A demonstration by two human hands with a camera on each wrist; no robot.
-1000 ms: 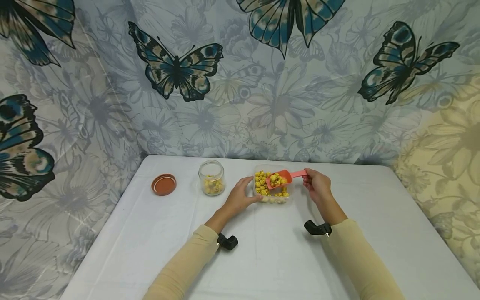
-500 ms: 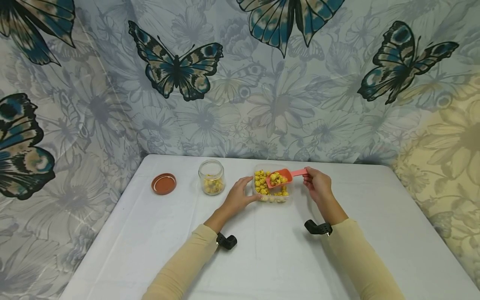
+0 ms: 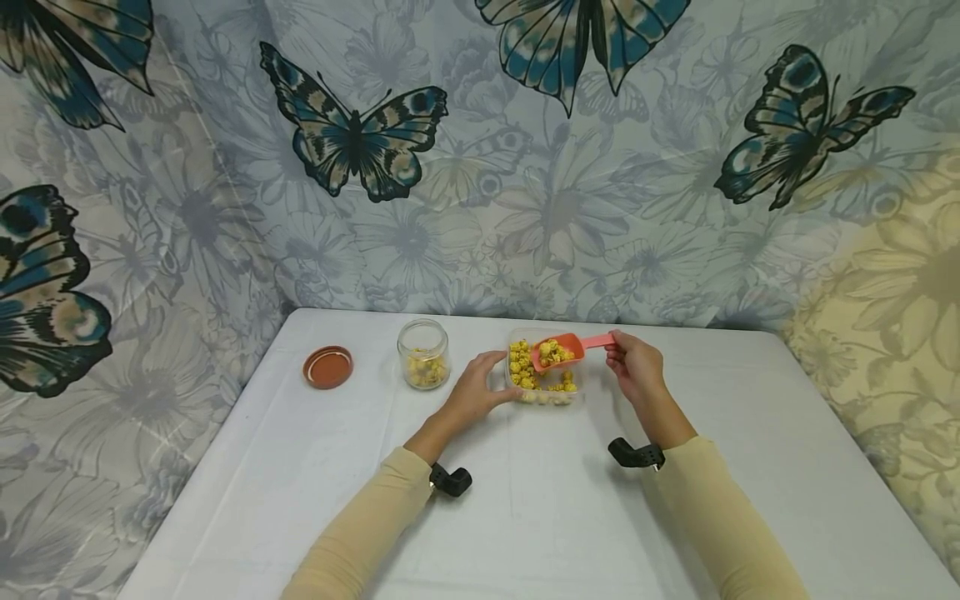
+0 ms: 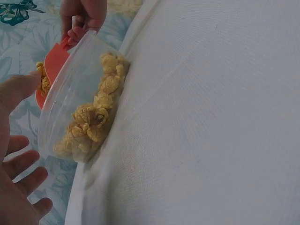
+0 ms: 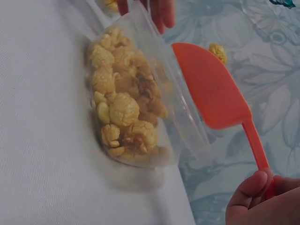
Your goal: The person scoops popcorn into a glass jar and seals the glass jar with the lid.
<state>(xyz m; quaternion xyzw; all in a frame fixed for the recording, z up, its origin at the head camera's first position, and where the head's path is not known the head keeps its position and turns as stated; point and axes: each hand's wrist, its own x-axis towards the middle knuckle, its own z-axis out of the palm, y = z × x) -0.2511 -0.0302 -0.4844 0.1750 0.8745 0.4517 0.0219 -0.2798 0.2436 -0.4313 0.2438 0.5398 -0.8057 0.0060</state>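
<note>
A clear plastic container (image 3: 544,398) of yellow caramel popcorn (image 5: 124,108) stands on the table. My right hand (image 3: 636,367) pinches the handle end of an orange-red scoop (image 5: 213,86). The scoop's bowl, loaded with popcorn, is above the container's rim, clear of the popcorn below in the right wrist view. At the container's left side is my left hand (image 3: 476,387), thumb and fingers spread about its near-left corner. In the left wrist view those fingers (image 4: 28,161) are loosely extended, and the thumb overlaps the scoop's bowl.
Left of the container stands an open glass jar (image 3: 423,354) with some popcorn in its lower part. Farther left lies a round brown lid (image 3: 327,367). A white cloth covers the table (image 3: 510,517), and a butterfly-print wall covering (image 3: 465,233) hangs behind it.
The scoop with its popcorn has risen slightly over the container. My left wrist has shifted a little to the left; jar and lid stay in place.
</note>
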